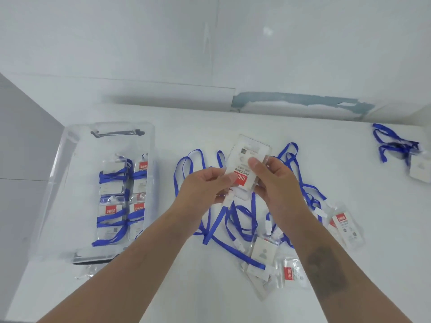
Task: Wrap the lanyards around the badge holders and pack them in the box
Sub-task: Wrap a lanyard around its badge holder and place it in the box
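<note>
A clear badge holder point(247, 157) with a white and red card inside is lifted above the white table at centre. My right hand point(272, 180) grips its right side, thumb on the front. My left hand point(205, 185) pinches its lower left corner near the white clip. Its blue lanyard point(218, 220) hangs down and lies in loose loops on the table. A clear plastic box point(70, 183) at the left holds several badge holders point(114, 178) wrapped in blue lanyards.
Several unwrapped badge holders point(261, 250) with tangled blue lanyards lie at the right and front of my hands. One more badge holder with lanyard point(401, 150) lies at the far right. The table point(279, 127) meets a white wall behind.
</note>
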`<move>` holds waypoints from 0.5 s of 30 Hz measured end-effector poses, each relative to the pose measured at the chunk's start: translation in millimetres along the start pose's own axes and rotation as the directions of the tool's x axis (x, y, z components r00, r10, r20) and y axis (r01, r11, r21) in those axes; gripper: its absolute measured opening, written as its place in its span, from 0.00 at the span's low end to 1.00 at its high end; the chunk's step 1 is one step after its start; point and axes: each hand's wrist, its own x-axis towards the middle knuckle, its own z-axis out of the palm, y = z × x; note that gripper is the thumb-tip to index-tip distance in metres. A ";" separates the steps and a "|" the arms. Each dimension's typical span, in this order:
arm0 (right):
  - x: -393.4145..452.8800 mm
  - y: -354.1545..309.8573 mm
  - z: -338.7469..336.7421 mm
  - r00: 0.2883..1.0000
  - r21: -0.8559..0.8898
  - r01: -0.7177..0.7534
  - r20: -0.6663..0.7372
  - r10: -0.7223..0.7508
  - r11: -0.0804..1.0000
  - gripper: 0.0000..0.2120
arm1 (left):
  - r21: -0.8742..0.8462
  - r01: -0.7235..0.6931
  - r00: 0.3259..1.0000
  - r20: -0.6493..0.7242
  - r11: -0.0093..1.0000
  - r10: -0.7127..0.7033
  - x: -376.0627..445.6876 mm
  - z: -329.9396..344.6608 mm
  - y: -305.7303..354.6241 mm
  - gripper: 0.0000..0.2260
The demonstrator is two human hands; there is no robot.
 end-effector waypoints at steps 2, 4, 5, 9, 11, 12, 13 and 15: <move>0.2 -5.7 3.6 0.998 -0.145 0.068 0.010 -0.067 0.987 0.13 | -0.021 0.011 1.000 0.008 1.000 -0.010 -0.1 3.3 9.0 0.09; 1.2 -16.5 2.1 0.992 -0.285 0.120 0.066 -0.106 0.951 0.11 | -0.009 -0.003 1.000 -0.002 1.000 0.003 1.9 1.3 18.8 0.10; 1.9 -22.4 0.0 0.988 -0.349 0.139 0.115 -0.105 0.927 0.10 | -0.005 -0.028 1.000 -0.014 1.000 0.028 2.6 -1.3 25.1 0.11; 2.4 -45.2 -6.0 0.929 -0.637 0.268 0.369 -0.018 0.723 0.05 | 0.176 -0.165 0.986 0.048 0.970 0.159 3.5 -16.3 51.9 0.08; 3.6 -56.3 -6.3 0.894 -0.743 0.326 0.443 0.064 0.585 0.05 | 0.334 -0.210 0.976 0.123 0.919 0.178 2.1 -20.3 61.6 0.05; 4.3 -61.7 -6.3 0.881 -0.773 0.341 0.461 0.105 0.534 0.05 | 0.420 -0.227 0.972 0.159 0.879 0.175 2.0 -21.4 64.8 0.03; 5.5 -65.7 -6.2 0.870 -0.795 0.355 0.473 0.136 0.492 0.05 | 0.490 -0.235 0.969 0.187 0.839 0.162 1.5 -22.0 67.1 0.02; 8.2 -69.7 -6.0 0.864 -0.820 0.385 0.482 0.148 0.424 0.05 | 0.537 -0.231 0.968 0.210 0.811 0.137 1.7 -23.0 67.9 0.05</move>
